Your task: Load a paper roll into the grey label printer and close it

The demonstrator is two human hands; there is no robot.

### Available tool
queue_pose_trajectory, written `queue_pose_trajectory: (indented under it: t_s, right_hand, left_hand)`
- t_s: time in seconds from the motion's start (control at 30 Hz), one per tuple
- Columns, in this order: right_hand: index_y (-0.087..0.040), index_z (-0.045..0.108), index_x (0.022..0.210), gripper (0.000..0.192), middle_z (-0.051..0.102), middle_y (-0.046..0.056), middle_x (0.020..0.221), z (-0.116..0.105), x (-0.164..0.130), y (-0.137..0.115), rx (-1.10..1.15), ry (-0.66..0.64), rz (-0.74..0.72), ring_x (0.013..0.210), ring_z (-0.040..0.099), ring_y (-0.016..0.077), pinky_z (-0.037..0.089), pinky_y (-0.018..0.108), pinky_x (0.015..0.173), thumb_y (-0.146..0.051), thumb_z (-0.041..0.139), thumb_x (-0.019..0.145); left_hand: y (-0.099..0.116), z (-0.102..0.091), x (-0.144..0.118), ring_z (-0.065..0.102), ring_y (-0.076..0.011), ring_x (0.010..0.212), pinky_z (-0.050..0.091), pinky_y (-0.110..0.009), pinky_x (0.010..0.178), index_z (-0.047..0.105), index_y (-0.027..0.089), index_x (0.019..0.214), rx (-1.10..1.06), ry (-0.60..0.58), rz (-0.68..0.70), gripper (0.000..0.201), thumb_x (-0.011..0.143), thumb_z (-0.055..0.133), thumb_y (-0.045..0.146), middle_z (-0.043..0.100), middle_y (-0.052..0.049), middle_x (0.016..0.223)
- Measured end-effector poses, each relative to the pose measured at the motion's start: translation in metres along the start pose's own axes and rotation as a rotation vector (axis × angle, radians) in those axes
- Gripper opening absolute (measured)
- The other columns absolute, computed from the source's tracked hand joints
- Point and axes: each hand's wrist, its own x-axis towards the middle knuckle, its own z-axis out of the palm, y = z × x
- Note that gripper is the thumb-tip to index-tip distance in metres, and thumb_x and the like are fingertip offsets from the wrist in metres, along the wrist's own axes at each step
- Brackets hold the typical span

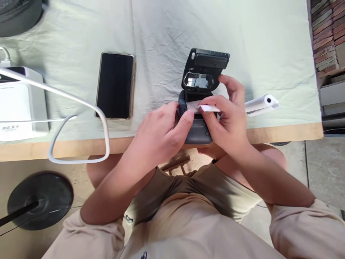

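A small dark grey label printer (198, 131) sits at the table's front edge, its lid (206, 66) tipped up and back. Inside its bay lies a white paper roll (192, 107), partly covered by my fingers. My left hand (164, 129) grips the printer's left side, with the thumb at the roll's left end. Between thumb and index finger, my right hand (229, 115) pinches the loose white paper end (208, 108). One other finger of that hand touches the lid's right edge.
Right of my right hand lies a white rolled tube (260, 103). A phone (115, 85) with a dark screen lies to the left. Farther left are a white box (23, 108) and a thick white cable (78, 97) looping over the wooden table edge (285, 133).
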Motion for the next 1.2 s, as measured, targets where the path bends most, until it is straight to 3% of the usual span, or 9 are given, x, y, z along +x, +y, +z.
queue_pose_trajectory:
  t_s: [0.17, 0.33, 0.43, 0.53, 0.63, 0.77, 0.9, 1.1, 1.2]
  right_hand:
    - [-0.027, 0.076, 0.107, 0.025, 0.07, 0.013, 0.14, 0.012, -0.007, 0.006, 0.174, 0.013, 0.073, 0.153, 0.06, 0.0282, 0.053, 0.055, 0.126, -0.044, 0.058, 0.111]
    - [-0.025, 0.072, 0.11, 0.028, 0.066, 0.011, 0.153, 0.026, -0.004, 0.011, 0.227, 0.07, 0.201, 0.15, 0.063, 0.0231, 0.055, 0.05, 0.124, -0.044, 0.052, 0.114]
    - [-0.024, 0.072, 0.112, 0.03, 0.066, 0.01, 0.153, 0.032, 0.003, 0.009, 0.246, 0.106, 0.215, 0.155, 0.059, 0.0223, 0.052, 0.05, 0.128, -0.042, 0.049, 0.116]
    - [-0.024, 0.076, 0.113, 0.029, 0.069, 0.012, 0.15, 0.026, 0.012, -0.001, 0.274, 0.106, 0.215, 0.155, 0.059, 0.0244, 0.053, 0.051, 0.129, -0.042, 0.053, 0.115]
    - [-0.024, 0.081, 0.112, 0.025, 0.07, 0.014, 0.143, 0.013, 0.018, -0.012, 0.301, 0.119, 0.148, 0.15, 0.063, 0.0257, 0.057, 0.048, 0.124, -0.037, 0.059, 0.111]
    - [-0.025, 0.085, 0.109, 0.02, 0.068, 0.012, 0.126, 0.002, 0.019, -0.019, 0.203, 0.176, -0.071, 0.139, 0.064, 0.0266, 0.052, 0.05, 0.128, -0.023, 0.065, 0.104]
    - [-0.035, 0.081, 0.107, 0.024, 0.071, 0.002, 0.097, 0.004, 0.014, -0.016, 0.088, 0.174, -0.328, 0.122, 0.071, 0.0249, 0.057, 0.048, 0.11, -0.021, 0.061, 0.103]
    - [-0.038, 0.075, 0.108, 0.016, 0.074, 0.0, 0.104, 0.0, 0.006, -0.009, 0.092, 0.048, -0.39, 0.125, 0.071, 0.0252, 0.056, 0.05, 0.108, -0.04, 0.06, 0.104]
    - [-0.034, 0.072, 0.115, 0.025, 0.07, 0.004, 0.106, -0.011, 0.011, -0.002, 0.178, 0.12, -0.369, 0.119, 0.07, 0.0258, 0.06, 0.05, 0.106, -0.05, 0.057, 0.103]
  left_hand:
    - [-0.003, 0.006, 0.004, 0.072, -0.0288, 0.112, 0.056, -0.04, 0.092, 0.062, 0.025, 0.11, -0.308, -0.029, -0.098, 0.033, 0.101, 0.054, 0.055, 0.078, -0.009, 0.118]
    - [-0.013, 0.035, 0.018, 0.073, -0.0217, 0.101, 0.06, -0.033, 0.082, 0.049, 0.027, 0.123, -0.649, 0.099, -0.068, 0.046, 0.089, 0.072, 0.047, 0.072, -0.006, 0.115]
    - [-0.009, 0.046, 0.026, 0.076, -0.0217, 0.106, 0.063, -0.034, 0.085, 0.043, 0.029, 0.134, -0.85, 0.179, -0.081, 0.049, 0.093, 0.066, 0.042, 0.071, -0.004, 0.117]
    - [-0.003, 0.041, 0.03, 0.075, -0.0245, 0.12, 0.065, -0.036, 0.091, 0.048, 0.027, 0.127, -0.938, 0.074, -0.146, 0.033, 0.1, 0.056, 0.044, 0.072, -0.005, 0.12]
    - [0.001, 0.03, 0.031, 0.075, -0.0259, 0.12, 0.066, -0.035, 0.087, 0.049, 0.026, 0.117, -0.989, -0.007, -0.221, 0.023, 0.099, 0.055, 0.04, 0.072, -0.006, 0.117]
    - [0.003, 0.031, 0.033, 0.074, -0.0267, 0.123, 0.066, -0.043, 0.096, 0.05, 0.023, 0.118, -1.065, 0.072, -0.234, 0.024, 0.097, 0.042, 0.03, 0.071, -0.011, 0.126]
    - [0.001, 0.04, 0.034, 0.068, -0.0262, 0.134, 0.065, -0.045, 0.1, 0.056, 0.026, 0.125, -1.041, 0.147, -0.237, 0.035, 0.098, 0.045, 0.046, 0.073, -0.006, 0.133]
    - [-0.009, 0.039, 0.032, 0.069, -0.0291, 0.133, 0.063, -0.049, 0.098, 0.049, 0.03, 0.122, -0.922, 0.092, -0.216, 0.045, 0.083, 0.062, 0.048, 0.076, -0.004, 0.13]
    - [-0.011, 0.041, 0.03, 0.07, -0.0304, 0.135, 0.063, -0.049, 0.097, 0.046, 0.029, 0.126, -0.979, 0.074, -0.149, 0.05, 0.082, 0.064, 0.042, 0.074, -0.006, 0.135]
